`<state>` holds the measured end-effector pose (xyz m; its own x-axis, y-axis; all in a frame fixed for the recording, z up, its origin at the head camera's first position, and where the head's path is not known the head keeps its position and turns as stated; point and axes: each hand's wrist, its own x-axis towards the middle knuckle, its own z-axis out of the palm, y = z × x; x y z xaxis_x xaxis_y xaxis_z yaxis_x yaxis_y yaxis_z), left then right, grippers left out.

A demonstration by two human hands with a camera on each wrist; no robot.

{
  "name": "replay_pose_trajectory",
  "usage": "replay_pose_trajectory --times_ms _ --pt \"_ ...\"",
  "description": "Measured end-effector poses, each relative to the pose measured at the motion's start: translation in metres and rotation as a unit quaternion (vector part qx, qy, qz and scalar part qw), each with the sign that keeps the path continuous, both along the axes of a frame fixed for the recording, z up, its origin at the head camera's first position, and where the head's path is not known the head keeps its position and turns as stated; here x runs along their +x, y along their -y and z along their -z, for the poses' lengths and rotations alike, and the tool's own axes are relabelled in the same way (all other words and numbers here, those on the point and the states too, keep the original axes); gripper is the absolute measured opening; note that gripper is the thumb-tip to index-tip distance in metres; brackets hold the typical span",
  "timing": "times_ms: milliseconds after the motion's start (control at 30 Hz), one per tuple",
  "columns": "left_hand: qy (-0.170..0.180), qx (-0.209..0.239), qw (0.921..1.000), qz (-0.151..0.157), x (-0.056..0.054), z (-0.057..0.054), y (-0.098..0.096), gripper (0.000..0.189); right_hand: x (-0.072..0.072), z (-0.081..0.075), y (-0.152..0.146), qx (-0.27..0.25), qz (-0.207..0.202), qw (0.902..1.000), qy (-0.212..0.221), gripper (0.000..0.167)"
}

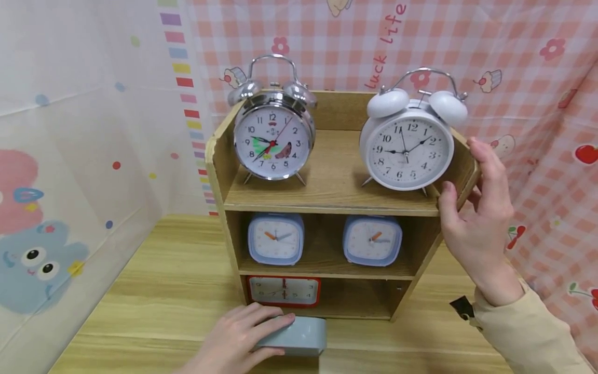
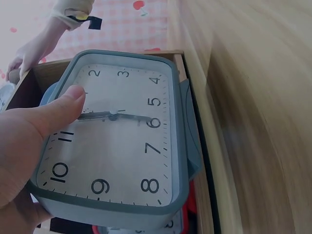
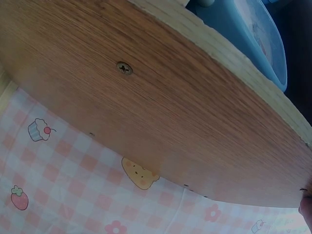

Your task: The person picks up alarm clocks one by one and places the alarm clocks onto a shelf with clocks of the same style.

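Observation:
My left hand [image 1: 243, 332] grips a blue-grey rectangular alarm clock [image 1: 303, 335] low in front of the wooden shelf [image 1: 336, 176]. In the left wrist view the white dial of this clock [image 2: 117, 156] fills the middle, and the thumb [image 2: 58, 109] lies over its front edge. My right hand [image 1: 481, 218] holds the shelf's upper right side panel between thumb and fingers. Nearest to the left hand is a red-framed rectangular clock [image 1: 299, 292], on the left of the bottom tier. The right wrist view shows the panel's outer face [image 3: 146, 107] and only a bit of finger.
A silver twin-bell clock [image 1: 273, 156] and a white twin-bell clock [image 1: 406, 171] stand on the top tier. Two light blue clocks, left [image 1: 275, 254] and right [image 1: 372, 254], occupy the middle tier. Patterned cloth [image 1: 327, 41] hangs behind the wooden table [image 1: 154, 291].

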<state>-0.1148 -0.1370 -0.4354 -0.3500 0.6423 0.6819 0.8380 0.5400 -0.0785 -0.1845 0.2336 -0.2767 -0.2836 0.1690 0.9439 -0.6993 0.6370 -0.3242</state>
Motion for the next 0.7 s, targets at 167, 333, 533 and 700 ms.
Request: replay_pose_trajectory --times_ms 167,333,533,700 --pt "0.005 -0.004 1.0000 0.001 -0.001 0.002 -0.009 0.048 0.000 0.000 0.001 -0.005 -0.001 1.0000 -0.003 0.049" --pt "0.012 -0.007 0.9998 -0.016 0.001 0.001 -0.022 0.053 -0.001 0.000 0.001 -0.007 -0.001 1.0000 -0.006 0.049" --pt "0.045 -0.004 0.9984 -0.032 0.003 -0.001 -0.037 0.055 0.000 0.000 0.000 -0.004 -0.002 1.0000 -0.002 0.049" --pt "0.074 -0.003 0.9962 -0.046 0.004 -0.004 -0.049 0.054 0.000 0.000 0.000 -0.004 -0.001 1.0000 0.000 0.050"
